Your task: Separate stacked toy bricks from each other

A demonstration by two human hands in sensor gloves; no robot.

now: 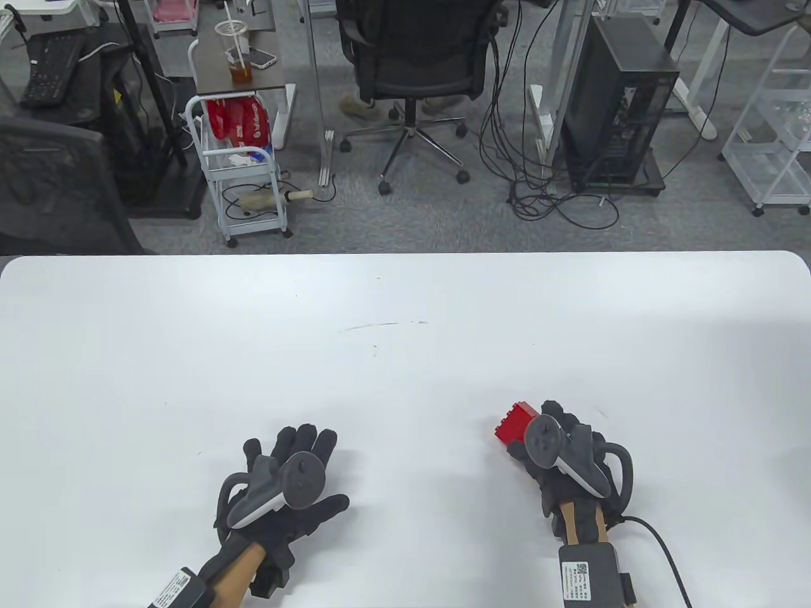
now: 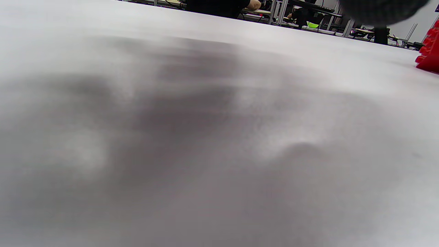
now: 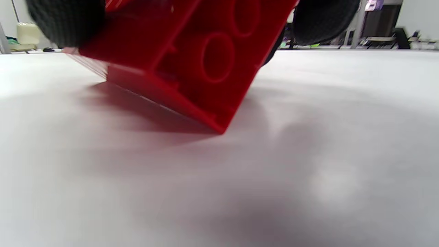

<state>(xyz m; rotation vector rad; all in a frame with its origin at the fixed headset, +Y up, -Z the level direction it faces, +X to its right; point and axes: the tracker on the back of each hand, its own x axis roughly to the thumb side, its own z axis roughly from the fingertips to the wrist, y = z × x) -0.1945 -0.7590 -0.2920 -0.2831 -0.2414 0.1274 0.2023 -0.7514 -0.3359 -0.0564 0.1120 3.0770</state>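
Observation:
A stack of red toy bricks [image 1: 514,423] is at the front right of the white table [image 1: 405,329]. My right hand [image 1: 557,437] grips the stack and holds it tilted, one lower corner on or just above the table. In the right wrist view the stack's hollow underside [image 3: 192,58] fills the top, with gloved fingertips [image 3: 65,20] on either side. My left hand [image 1: 298,468] rests flat on the table at the front left, fingers spread, holding nothing. In the left wrist view an edge of the red stack [image 2: 428,51] shows at the far right.
Beyond the table's far edge stand an office chair [image 1: 412,69], a computer tower [image 1: 618,107], a white trolley [image 1: 244,171] and floor cables. A cable [image 1: 665,551] runs from my right wrist off the front edge.

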